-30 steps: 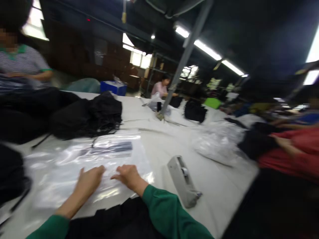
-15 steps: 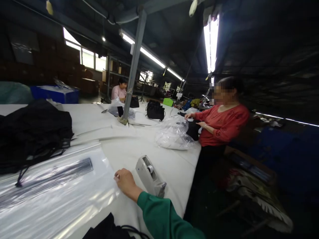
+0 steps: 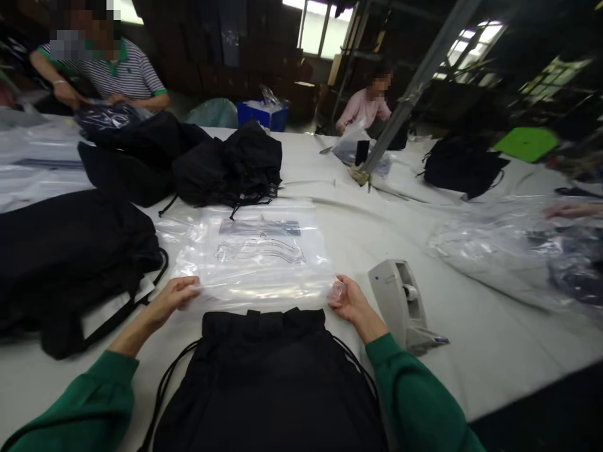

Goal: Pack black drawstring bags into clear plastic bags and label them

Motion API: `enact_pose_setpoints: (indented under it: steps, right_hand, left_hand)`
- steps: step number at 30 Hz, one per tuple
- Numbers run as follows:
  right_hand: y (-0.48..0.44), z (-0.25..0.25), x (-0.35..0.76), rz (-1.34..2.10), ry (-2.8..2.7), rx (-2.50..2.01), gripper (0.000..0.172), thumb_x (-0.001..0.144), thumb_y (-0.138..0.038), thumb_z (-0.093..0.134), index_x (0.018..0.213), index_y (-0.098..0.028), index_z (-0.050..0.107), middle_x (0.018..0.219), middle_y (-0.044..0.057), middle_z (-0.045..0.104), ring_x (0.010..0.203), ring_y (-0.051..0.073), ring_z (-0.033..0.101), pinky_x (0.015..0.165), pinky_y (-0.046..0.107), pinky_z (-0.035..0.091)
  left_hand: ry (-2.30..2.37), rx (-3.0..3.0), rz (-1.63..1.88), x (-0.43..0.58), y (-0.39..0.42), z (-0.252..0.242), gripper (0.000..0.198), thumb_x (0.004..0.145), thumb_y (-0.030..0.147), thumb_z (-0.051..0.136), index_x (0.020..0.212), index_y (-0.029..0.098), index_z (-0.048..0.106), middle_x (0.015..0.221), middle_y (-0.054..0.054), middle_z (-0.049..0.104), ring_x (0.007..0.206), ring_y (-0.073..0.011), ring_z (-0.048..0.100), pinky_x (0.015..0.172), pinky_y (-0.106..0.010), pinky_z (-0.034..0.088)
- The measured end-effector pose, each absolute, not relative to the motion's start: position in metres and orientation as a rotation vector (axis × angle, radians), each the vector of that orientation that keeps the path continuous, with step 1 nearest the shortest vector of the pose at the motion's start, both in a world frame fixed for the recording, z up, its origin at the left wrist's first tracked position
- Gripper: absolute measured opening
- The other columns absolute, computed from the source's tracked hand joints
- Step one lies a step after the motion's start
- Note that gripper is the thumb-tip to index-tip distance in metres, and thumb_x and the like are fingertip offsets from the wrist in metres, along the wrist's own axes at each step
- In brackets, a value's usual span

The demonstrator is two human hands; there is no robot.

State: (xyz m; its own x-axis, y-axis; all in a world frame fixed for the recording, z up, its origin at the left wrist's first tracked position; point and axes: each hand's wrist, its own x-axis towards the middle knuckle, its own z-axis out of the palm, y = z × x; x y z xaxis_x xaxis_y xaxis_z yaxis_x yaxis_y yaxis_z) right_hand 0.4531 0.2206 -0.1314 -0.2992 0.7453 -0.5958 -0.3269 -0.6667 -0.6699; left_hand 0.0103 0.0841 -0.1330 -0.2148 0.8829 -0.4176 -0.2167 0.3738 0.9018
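A clear plastic bag (image 3: 257, 254) lies flat on the white table (image 3: 358, 232), its near edge toward me. My left hand (image 3: 172, 298) pinches the bag's near left corner. My right hand (image 3: 347, 300) grips the near right corner, fingers closed on the plastic. Just in front of me, between my green sleeves, lies a black drawstring bag (image 3: 268, 376) with its top edge touching the plastic bag's opening.
A grey tape dispenser (image 3: 404, 306) stands right of my right hand. Black bags (image 3: 66, 257) are piled to the left and at the back (image 3: 226, 163). More clear plastic (image 3: 490, 251) lies on the right. Other people sit around the table's far side.
The view swung right and then back down to the table. Both hands now hold the clear bag's near corners, and the black drawstring bag lies in front of me.
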Motion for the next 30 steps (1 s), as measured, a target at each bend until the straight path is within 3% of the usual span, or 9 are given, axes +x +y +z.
enact_pose_setpoints:
  steps: [2, 6, 9, 11, 15, 19, 23, 26, 30]
  right_hand:
    - [0.223, -0.127, 0.454, 1.953, -0.585, -1.287, 0.031, 0.079, -0.034, 0.054, 0.055, -0.024, 0.036, 0.040, -0.007, 0.033, 0.034, 0.009, 0.031, 0.030, 0.019, 0.028]
    - [0.238, -0.104, 0.451, 1.782, -0.704, -1.281, 0.040, 0.081, -0.037, 0.053, 0.053, -0.025, 0.028, 0.040, -0.008, 0.027, 0.036, 0.009, 0.029, 0.035, 0.021, 0.031]
    - [0.249, -0.086, 0.442, 1.588, -0.841, -1.208, 0.044, 0.084, -0.043, 0.052, 0.054, -0.025, 0.027, 0.044, -0.008, 0.026, 0.040, 0.010, 0.032, 0.041, 0.023, 0.035]
    - [0.250, -0.080, 0.439, 1.396, -0.939, -1.133, 0.044, 0.085, -0.048, 0.053, 0.055, -0.024, 0.031, 0.048, -0.007, 0.031, 0.048, 0.012, 0.040, 0.051, 0.025, 0.043]
    - [0.236, -0.099, 0.450, 0.895, -1.689, -1.092, 0.025, 0.077, -0.034, 0.069, 0.064, -0.020, 0.053, 0.068, 0.001, 0.054, 0.074, 0.018, 0.053, 0.080, 0.032, 0.044]
    - [0.196, -0.139, 0.471, 0.367, -2.483, -1.031, 0.017, 0.086, -0.028, 0.055, 0.073, -0.018, 0.060, 0.073, 0.007, 0.061, 0.074, 0.022, 0.055, 0.084, 0.040, 0.042]
    - [0.152, -0.157, 0.482, 0.401, -2.482, -1.113, 0.025, 0.091, -0.028, 0.044, 0.077, -0.017, 0.062, 0.067, 0.007, 0.062, 0.066, 0.021, 0.056, 0.073, 0.036, 0.045]
    - [0.131, -0.154, 0.483, 0.471, -2.432, -1.225, 0.030, 0.093, -0.037, 0.044, 0.079, -0.017, 0.062, 0.062, 0.003, 0.060, 0.058, 0.019, 0.054, 0.057, 0.028, 0.043]
    - [0.114, -0.141, 0.479, 1.184, -1.995, -1.477, 0.044, 0.088, -0.057, 0.050, 0.073, -0.018, 0.061, 0.064, 0.001, 0.061, 0.061, 0.018, 0.054, 0.055, 0.025, 0.041]
  left_hand:
    - [1.446, 0.819, 0.999, 0.016, 0.085, -0.126, 0.032, 0.062, 0.033, 0.083, 0.071, 0.016, 0.057, 0.056, 0.007, 0.046, 0.048, -0.0079, 0.043, 0.044, -0.019, 0.034]
    - [1.376, 0.970, 1.029, 0.020, 0.095, -0.100, 0.054, 0.080, 0.061, 0.058, 0.052, 0.021, 0.035, 0.048, 0.007, 0.026, 0.042, -0.0079, 0.026, 0.041, -0.022, 0.028]
    - [1.652, 1.274, 1.382, 0.018, 0.107, -0.081, 0.055, 0.086, 0.057, 0.054, 0.052, 0.021, 0.031, 0.049, 0.006, 0.025, 0.043, -0.0089, 0.027, 0.044, -0.023, 0.025]
    - [1.811, 1.774, 1.378, 0.015, 0.115, -0.077, 0.050, 0.085, 0.051, 0.061, 0.054, 0.020, 0.037, 0.052, 0.004, 0.035, 0.050, -0.0116, 0.037, 0.050, -0.025, 0.030]
    - [1.646, 2.583, 0.469, 0.010, 0.114, -0.100, 0.019, 0.086, 0.034, 0.063, 0.076, 0.019, 0.056, 0.076, -0.005, 0.058, 0.077, -0.0207, 0.053, 0.074, -0.031, 0.040]
    - [1.629, 2.510, 0.120, 0.012, 0.090, -0.141, 0.006, 0.086, 0.015, 0.053, 0.081, 0.018, 0.056, 0.081, -0.007, 0.060, 0.081, -0.0230, 0.056, 0.077, -0.034, 0.041]
    - [1.698, 2.344, 0.127, 0.018, 0.065, -0.158, 0.009, 0.086, 0.019, 0.049, 0.081, 0.018, 0.057, 0.081, -0.009, 0.061, 0.080, -0.0248, 0.058, 0.074, -0.034, 0.041]
    - [1.701, 2.197, 0.167, 0.026, 0.055, -0.154, 0.010, 0.082, 0.024, 0.053, 0.074, 0.018, 0.056, 0.073, -0.006, 0.061, 0.073, -0.0225, 0.058, 0.069, -0.031, 0.041]
    - [1.648, 1.998, 0.273, 0.041, 0.040, -0.148, 0.021, 0.083, 0.031, 0.050, 0.068, 0.018, 0.056, 0.064, -0.002, 0.059, 0.063, -0.0180, 0.055, 0.059, -0.025, 0.040]
